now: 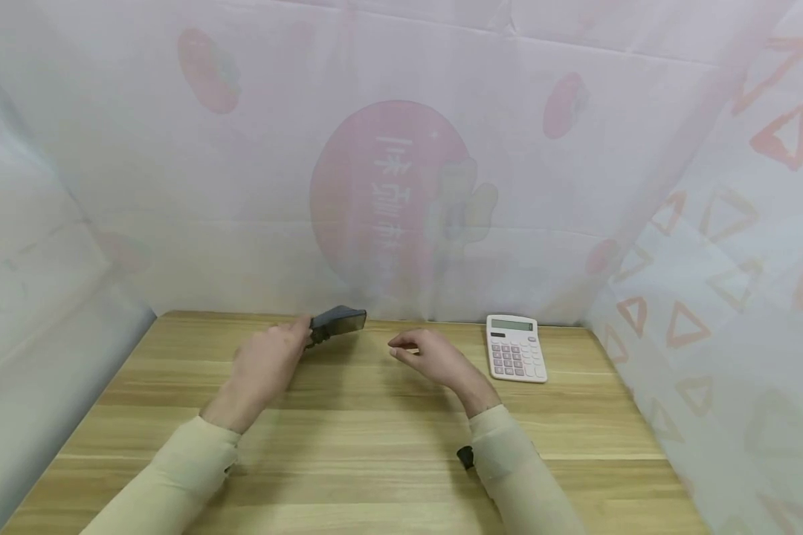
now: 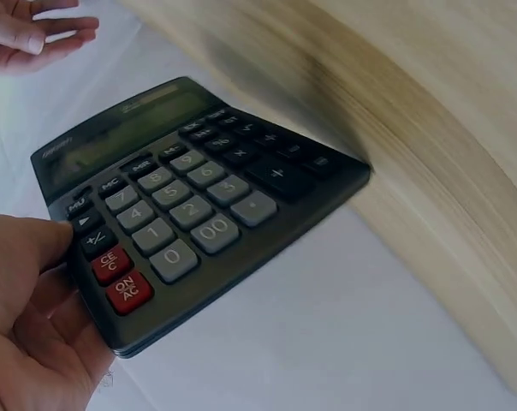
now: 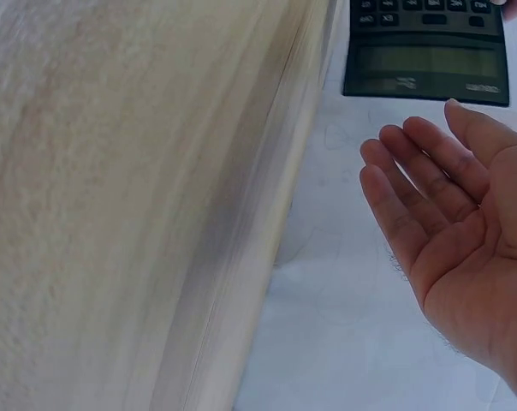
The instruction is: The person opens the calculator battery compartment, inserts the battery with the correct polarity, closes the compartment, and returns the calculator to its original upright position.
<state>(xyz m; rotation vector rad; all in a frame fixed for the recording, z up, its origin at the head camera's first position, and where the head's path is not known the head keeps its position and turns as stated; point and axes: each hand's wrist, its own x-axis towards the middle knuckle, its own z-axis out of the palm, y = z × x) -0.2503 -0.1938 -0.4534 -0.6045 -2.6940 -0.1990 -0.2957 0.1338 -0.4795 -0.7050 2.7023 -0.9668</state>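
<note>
A black calculator (image 2: 190, 197) with grey number keys and two red keys is tilted on its side above the table's far part. My left hand (image 1: 271, 364) grips it by one edge, the thumb (image 2: 36, 244) on the key side and the fingers behind. In the head view mostly its dark edge and display end show. My right hand (image 1: 438, 364) hovers to the right of it with nothing in its grasp, palm and relaxed fingers (image 3: 404, 214) facing the calculator's display end. A white calculator (image 1: 517, 348) with pinkish keys lies face up, right of the right hand.
The wood-grain table (image 1: 348, 475) ends at a pale printed curtain (image 1: 261, 223) along its far edge. Similar sheeting (image 1: 723, 357) hangs on the right, and another white sheet (image 1: 33, 312) on the left. A small black object (image 1: 465, 457) shows beside the right sleeve.
</note>
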